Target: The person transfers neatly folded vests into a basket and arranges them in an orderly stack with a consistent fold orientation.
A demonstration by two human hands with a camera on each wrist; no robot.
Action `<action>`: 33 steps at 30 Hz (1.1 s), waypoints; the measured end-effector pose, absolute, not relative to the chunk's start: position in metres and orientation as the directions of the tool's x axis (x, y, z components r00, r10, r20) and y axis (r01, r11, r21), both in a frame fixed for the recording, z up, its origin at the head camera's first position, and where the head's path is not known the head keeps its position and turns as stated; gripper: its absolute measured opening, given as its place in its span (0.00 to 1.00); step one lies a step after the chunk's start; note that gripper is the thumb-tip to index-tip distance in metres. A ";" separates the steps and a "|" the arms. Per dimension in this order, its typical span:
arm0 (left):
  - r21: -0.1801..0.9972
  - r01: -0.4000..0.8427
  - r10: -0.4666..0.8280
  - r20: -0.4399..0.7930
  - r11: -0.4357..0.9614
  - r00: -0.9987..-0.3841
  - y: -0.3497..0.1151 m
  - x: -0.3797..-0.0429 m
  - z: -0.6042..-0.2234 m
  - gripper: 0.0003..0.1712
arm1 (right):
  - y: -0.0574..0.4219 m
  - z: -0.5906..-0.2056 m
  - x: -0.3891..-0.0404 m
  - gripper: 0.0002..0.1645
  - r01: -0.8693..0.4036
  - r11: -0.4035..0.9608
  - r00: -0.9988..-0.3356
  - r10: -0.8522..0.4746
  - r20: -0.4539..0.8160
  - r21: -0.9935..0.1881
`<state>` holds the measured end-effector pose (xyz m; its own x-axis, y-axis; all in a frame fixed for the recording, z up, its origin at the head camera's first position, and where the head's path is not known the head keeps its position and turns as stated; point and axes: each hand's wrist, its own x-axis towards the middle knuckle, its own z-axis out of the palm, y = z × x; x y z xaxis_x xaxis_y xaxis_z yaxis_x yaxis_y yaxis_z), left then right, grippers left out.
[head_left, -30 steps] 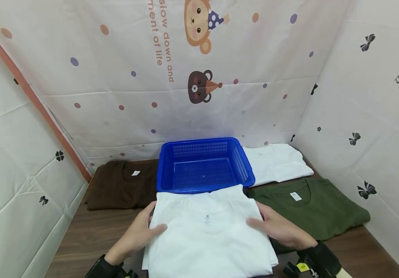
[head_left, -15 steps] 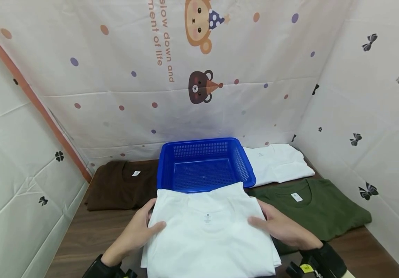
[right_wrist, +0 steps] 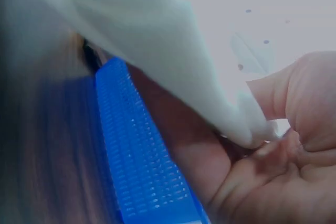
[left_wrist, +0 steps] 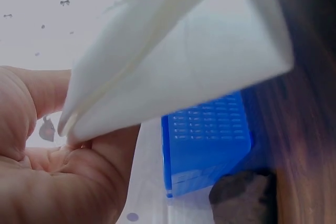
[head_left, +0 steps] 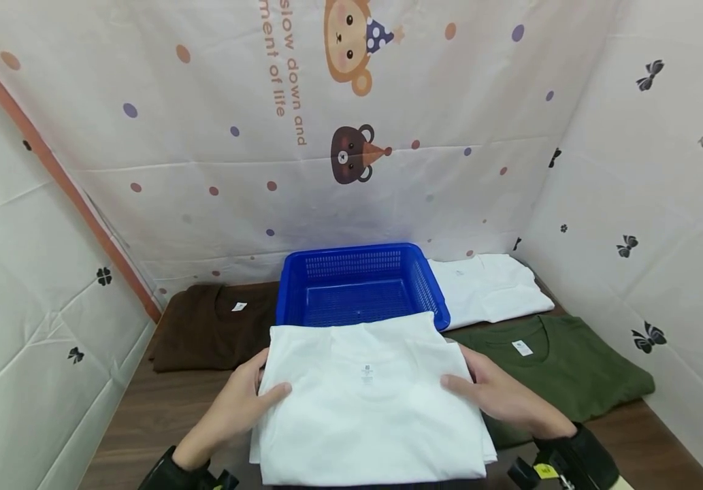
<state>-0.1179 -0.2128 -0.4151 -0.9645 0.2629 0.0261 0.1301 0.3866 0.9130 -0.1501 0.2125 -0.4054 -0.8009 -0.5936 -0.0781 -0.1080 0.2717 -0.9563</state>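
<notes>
Left hand [head_left: 239, 400] and right hand [head_left: 498, 393] clamped on opposite sides of folded white shirt [head_left: 369, 412], thumbs [head_left: 278, 393] on top; fingers [left_wrist: 118, 153] underneath

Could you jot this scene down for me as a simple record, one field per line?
Held item: folded white shirt, apparently raised off the table
Left hand: grips the shirt's left edge
Right hand: grips its right edge
Container: blue basket, near rim hidden by the held shirt
Left of basket: folded brown shirt
Right of basket: second white shirt, with a green shirt nearer the person
Backdrop: printed sheet
</notes>
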 end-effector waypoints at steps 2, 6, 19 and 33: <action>0.911 0.115 0.231 0.023 0.395 -0.973 -0.213 -0.120 -0.414 0.33 | 0.211 -0.405 -0.152 0.37 -0.126 0.272 -0.816 -0.576 -0.056 -0.954; 0.908 0.111 0.161 0.049 0.404 -0.986 -0.212 -0.127 -0.414 0.27 | 0.209 -0.405 -0.159 0.31 -0.122 0.274 -0.850 -0.525 -0.042 -0.954; 0.917 0.180 0.141 0.138 0.355 -0.980 -0.218 -0.144 -0.419 0.24 | 0.195 -0.401 -0.189 0.26 -0.207 0.248 -0.880 -0.470 0.070 -0.946; 0.963 0.051 0.032 0.044 0.266 -0.999 -0.221 -0.160 -0.416 0.27 | 0.182 -0.404 -0.226 0.26 -0.303 0.283 -0.881 -0.446 0.154 -0.910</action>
<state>-0.1596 -0.2214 -0.4160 -0.9985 0.0316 0.0444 0.0512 0.2660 0.9626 -0.2257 0.1821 -0.4035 -0.8815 -0.4463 0.1544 -0.3028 0.2832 -0.9100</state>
